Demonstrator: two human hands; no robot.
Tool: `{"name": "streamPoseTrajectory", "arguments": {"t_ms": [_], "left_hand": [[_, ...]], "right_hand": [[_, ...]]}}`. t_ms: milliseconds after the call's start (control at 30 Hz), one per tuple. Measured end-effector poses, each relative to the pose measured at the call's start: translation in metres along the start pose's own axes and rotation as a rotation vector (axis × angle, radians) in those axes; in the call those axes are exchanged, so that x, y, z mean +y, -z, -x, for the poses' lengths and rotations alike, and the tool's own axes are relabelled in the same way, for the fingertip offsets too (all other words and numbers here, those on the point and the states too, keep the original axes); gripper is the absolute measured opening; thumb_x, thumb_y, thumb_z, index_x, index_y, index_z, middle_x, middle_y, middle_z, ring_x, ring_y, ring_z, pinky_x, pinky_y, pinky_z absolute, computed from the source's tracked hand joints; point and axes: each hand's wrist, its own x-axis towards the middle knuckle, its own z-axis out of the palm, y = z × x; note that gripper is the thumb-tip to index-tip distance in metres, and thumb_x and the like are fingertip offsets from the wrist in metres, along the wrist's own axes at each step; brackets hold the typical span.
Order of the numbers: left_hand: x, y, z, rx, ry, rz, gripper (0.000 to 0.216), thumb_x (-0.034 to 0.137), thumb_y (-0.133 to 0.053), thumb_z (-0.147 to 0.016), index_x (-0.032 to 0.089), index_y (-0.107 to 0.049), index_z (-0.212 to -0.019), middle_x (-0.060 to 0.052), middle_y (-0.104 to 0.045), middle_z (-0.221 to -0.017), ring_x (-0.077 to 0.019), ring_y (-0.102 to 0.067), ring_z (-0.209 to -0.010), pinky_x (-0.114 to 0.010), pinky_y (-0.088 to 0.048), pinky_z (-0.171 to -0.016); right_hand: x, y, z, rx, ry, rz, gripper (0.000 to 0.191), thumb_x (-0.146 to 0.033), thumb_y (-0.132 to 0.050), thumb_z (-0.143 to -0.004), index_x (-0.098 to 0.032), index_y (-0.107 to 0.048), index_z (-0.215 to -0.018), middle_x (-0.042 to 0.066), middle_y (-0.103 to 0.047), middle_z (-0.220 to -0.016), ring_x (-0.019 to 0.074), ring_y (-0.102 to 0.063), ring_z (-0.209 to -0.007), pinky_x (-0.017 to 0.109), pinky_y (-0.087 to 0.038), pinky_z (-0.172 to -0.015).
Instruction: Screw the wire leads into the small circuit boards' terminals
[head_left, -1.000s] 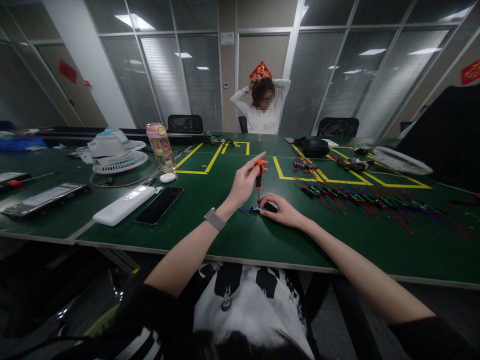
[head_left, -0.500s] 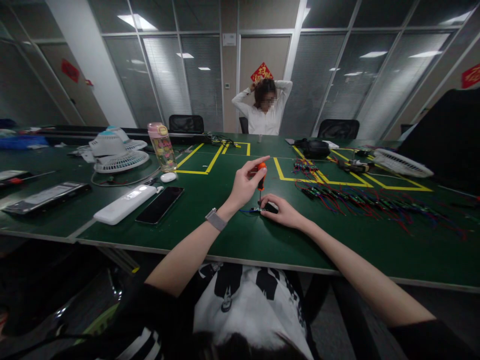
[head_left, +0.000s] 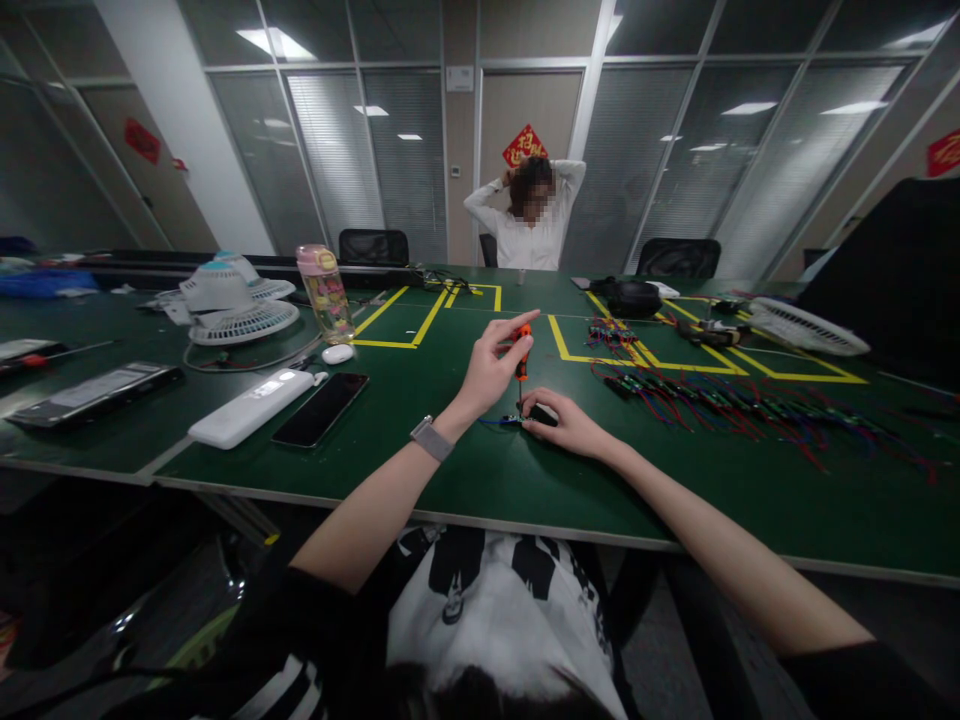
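An orange-and-black screwdriver [head_left: 523, 368] stands upright, its handle in the grip of my left hand [head_left: 489, 365], with the index finger stretched over its top. Its tip meets a small circuit board [head_left: 513, 419] with a blue wire on the green table. My right hand [head_left: 566, 425] is closed around a small black part at the board's right end and holds it down; the fingers partly hide the board.
Several wired circuit boards [head_left: 750, 405] lie in a row at the right. On the left are a black phone [head_left: 321, 409], a white power bank [head_left: 251, 408], a pink-lidded bottle [head_left: 326, 297] and a white fan [head_left: 244, 318]. A person [head_left: 529, 225] in white sits opposite.
Both hands and the board stay in nearly the same place. The screwdriver's handle looks slightly turned between the fingers.
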Motion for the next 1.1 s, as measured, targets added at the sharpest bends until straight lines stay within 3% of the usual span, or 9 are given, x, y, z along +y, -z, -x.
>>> {"name": "streamPoseTrajectory", "arguments": {"t_ms": [133, 300, 467, 600, 700, 900, 1100], "left_hand": [[-0.0023, -0.0015, 0.0002, -0.058, 0.038, 0.075, 0.037, 0.021, -0.049, -0.088, 0.024, -0.056, -0.124, -0.004, -0.064, -0.106, -0.0124, -0.061, -0.089, -0.025, -0.049, -0.079], [-0.0034, 0.0000, 0.0008, 0.047, -0.041, -0.076, 0.032, 0.025, -0.062, -0.081, 0.023, -0.065, -0.113, -0.004, -0.061, -0.102, -0.0125, -0.058, -0.089, -0.023, -0.047, -0.080], [-0.0002, -0.0001, 0.0001, -0.052, 0.035, 0.074, 0.036, 0.021, -0.046, -0.090, 0.023, -0.057, -0.124, -0.005, -0.062, -0.107, -0.0125, -0.061, -0.090, -0.026, -0.048, -0.081], [-0.0007, -0.0011, 0.0008, -0.026, 0.009, 0.080, 0.034, 0.023, -0.056, -0.085, 0.019, -0.061, -0.119, -0.005, -0.064, -0.098, -0.0131, -0.061, -0.085, -0.025, -0.049, -0.077], [-0.0005, -0.0002, 0.0010, 0.014, -0.021, -0.017, 0.031, 0.024, -0.060, -0.083, 0.021, -0.065, -0.113, -0.005, -0.062, -0.104, -0.0128, -0.059, -0.088, -0.024, -0.048, -0.079], [0.0018, -0.0004, 0.0012, -0.094, 0.041, 0.116, 0.037, 0.022, -0.047, -0.090, 0.022, -0.056, -0.125, -0.006, -0.065, -0.109, -0.0145, -0.061, -0.092, -0.027, -0.049, -0.080], [-0.0016, -0.0012, 0.0016, -0.025, -0.021, -0.025, 0.033, 0.026, -0.057, -0.085, 0.022, -0.062, -0.118, -0.005, -0.060, -0.106, -0.0136, -0.058, -0.091, -0.024, -0.047, -0.081]], "right_hand": [[0.0006, -0.0005, -0.0004, 0.000, 0.002, -0.001, 0.004, -0.021, -0.060, -0.080, -0.020, -0.060, -0.083, 0.007, -0.062, -0.100, 0.0217, -0.059, -0.097, 0.040, -0.044, -0.093], [0.0022, -0.0008, -0.0003, -0.001, -0.001, -0.008, 0.004, -0.021, -0.061, -0.080, -0.020, -0.060, -0.083, 0.007, -0.062, -0.100, 0.0218, -0.059, -0.097, 0.041, -0.044, -0.093], [0.0043, -0.0014, -0.0001, -0.007, -0.005, -0.006, 0.004, -0.021, -0.060, -0.080, -0.020, -0.060, -0.084, 0.007, -0.062, -0.101, 0.0217, -0.059, -0.099, 0.040, -0.043, -0.094], [0.0043, -0.0013, 0.0000, -0.007, -0.007, -0.002, 0.005, -0.019, -0.059, -0.080, -0.020, -0.059, -0.085, 0.007, -0.061, -0.102, 0.0220, -0.059, -0.099, 0.041, -0.043, -0.094], [0.0032, -0.0007, 0.0002, -0.008, 0.001, -0.004, 0.006, -0.019, -0.059, -0.079, -0.020, -0.059, -0.085, 0.007, -0.062, -0.101, 0.0221, -0.059, -0.098, 0.041, -0.043, -0.093], [0.0016, 0.0000, 0.0002, -0.010, 0.010, -0.016, 0.006, -0.019, -0.058, -0.079, -0.020, -0.059, -0.085, 0.006, -0.062, -0.098, 0.0226, -0.059, -0.099, 0.039, -0.044, -0.092], [0.0034, -0.0002, -0.0003, -0.024, 0.020, 0.006, 0.007, -0.018, -0.058, -0.080, -0.020, -0.059, -0.086, 0.006, -0.061, -0.098, 0.0218, -0.058, -0.097, 0.039, -0.044, -0.092]]}}
